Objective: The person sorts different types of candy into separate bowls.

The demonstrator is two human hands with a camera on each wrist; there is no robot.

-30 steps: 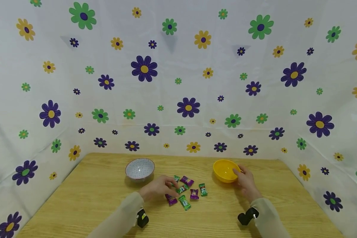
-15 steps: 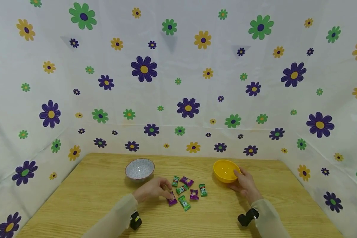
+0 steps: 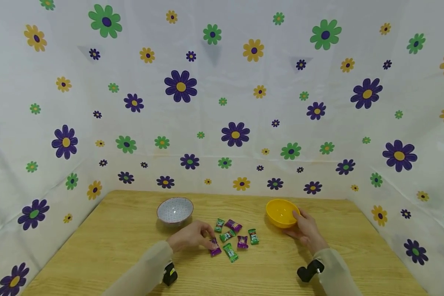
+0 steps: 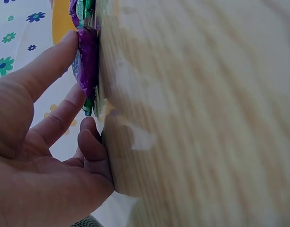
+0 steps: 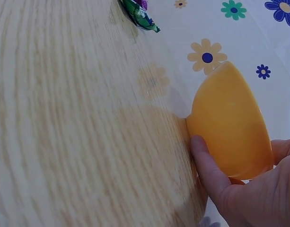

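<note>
At the left end of a loose group of wrapped candies, my left hand has its thumb and a finger on a purple-wrapped candy, which lies on the table. Seen from the left wrist, the thumb and index finger pinch that purple candy at its sides, while the other fingers rest near the tabletop. My right hand grips the yellow bowl by its right side, thumb over the rim and fingers outside. The right wrist view has the yellow bowl standing on the table, fingers low against its wall.
Several other candies lie between the bowls, among them a green one, a purple one and a green one nearest the yellow bowl. A patterned grey bowl with a red rim stands behind my left hand. Flowered curtains surround the wooden table.
My left hand has drawn back leftward from above the candies and come down onto the leftmost purple one. The right hand stays on the yellow bowl, its fingers slightly lower around it.
</note>
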